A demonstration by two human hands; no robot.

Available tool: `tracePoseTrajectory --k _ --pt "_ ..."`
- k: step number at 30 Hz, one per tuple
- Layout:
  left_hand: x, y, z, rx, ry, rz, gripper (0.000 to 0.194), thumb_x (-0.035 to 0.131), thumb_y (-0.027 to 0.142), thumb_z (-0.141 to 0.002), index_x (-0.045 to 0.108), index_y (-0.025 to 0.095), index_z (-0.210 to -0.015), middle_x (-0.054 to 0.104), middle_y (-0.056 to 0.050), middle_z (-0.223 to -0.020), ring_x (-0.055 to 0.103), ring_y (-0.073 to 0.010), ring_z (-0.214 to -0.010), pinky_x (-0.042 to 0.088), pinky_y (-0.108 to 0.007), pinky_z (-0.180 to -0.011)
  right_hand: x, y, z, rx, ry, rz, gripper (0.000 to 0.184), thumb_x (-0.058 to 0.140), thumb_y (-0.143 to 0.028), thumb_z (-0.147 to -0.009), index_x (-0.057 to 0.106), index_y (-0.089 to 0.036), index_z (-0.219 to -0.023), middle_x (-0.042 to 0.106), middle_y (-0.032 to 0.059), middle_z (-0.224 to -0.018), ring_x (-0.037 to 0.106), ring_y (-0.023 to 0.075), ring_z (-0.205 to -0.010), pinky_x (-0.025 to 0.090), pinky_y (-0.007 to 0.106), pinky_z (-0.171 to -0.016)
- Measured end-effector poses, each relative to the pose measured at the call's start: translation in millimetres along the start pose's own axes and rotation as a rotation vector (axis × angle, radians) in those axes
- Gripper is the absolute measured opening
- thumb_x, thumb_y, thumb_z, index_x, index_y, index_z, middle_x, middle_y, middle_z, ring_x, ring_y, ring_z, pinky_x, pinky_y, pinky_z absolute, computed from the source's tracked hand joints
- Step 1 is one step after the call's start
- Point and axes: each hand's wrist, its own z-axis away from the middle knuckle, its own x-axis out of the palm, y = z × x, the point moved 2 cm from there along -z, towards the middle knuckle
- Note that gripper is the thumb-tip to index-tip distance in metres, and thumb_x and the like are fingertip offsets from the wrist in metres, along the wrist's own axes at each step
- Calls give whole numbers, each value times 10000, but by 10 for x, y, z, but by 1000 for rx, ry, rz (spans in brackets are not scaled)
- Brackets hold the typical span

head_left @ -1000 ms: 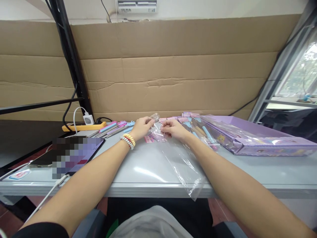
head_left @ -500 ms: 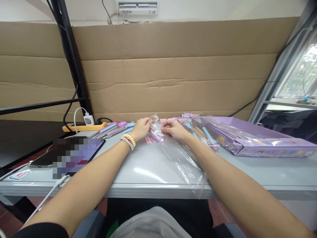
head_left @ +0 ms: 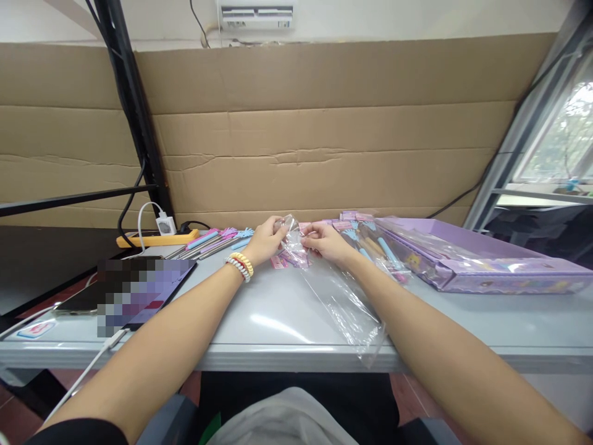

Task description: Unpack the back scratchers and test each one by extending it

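Observation:
Both my hands meet at the far middle of the grey table [head_left: 259,321]. My left hand [head_left: 266,238], with bead bracelets on its wrist, pinches the top of a long clear plastic bag [head_left: 343,296]. My right hand [head_left: 327,240] pinches the same bag top from the other side. The bag trails back toward me under my right forearm and hangs past the table's front edge. Small pink cards [head_left: 282,259] lie on the table just below my hands.
Pink and blue hand-shaped sticks [head_left: 217,238] lie left of my hands by a yellow power strip [head_left: 155,236]. More packed sticks [head_left: 370,241] and a purple box [head_left: 463,262] sit to the right. A tablet [head_left: 134,284] lies at the left. Cardboard lines the wall behind.
My hands have drawn slightly closer together at the bag's top, and the bag's hanging end has shifted a little to the right along the table edge.

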Motion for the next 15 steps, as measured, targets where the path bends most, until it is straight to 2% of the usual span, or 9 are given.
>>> tracePoseTrajectory --k 6,15 --pt "-7 -9 3 28 -20 -70 303 496 266 -813 516 148 -1091 604 16 -652 557 -109 -531 448 -235 -563 0 21 -12 17 -15 8 158 583 -189 -691 488 -166 -815 576 -22 -541 444 75 -384 303 205 -385" --pt "5 -19 20 54 -57 -144 357 525 325 -793 523 152 -1105 618 0 -683 573 -142 -618 448 -258 -605 -12 58 -29 -2 -38 28 143 582 -190 -669 498 -169 -784 578 -30 -517 465 86 -384 326 206 -391"
